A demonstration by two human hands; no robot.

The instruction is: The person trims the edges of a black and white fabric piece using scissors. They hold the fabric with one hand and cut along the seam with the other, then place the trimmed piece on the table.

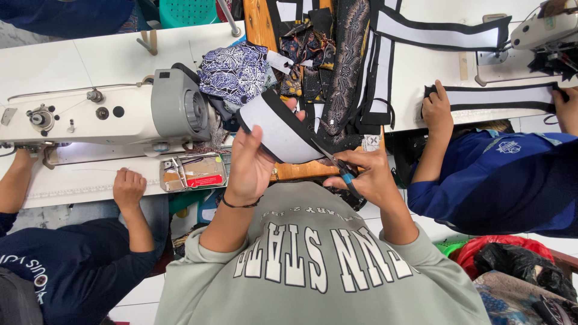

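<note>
Scissors [338, 167], one pair with blue handles, sit in the right hand [367, 179], whose fingers are curled through the loops, blades at the lower edge of the single white fabric piece with black trim [278, 129] that the left hand [250, 165] pinches between thumb and fingers above the wearer's chest. Two sewing machines show, one grey [108, 114] at left and one [551, 30] at far right, each with a co-worker in dark blue beside it. One small open tray [194, 172] below the grey machine holds small sewing bits I cannot tell apart.
</note>
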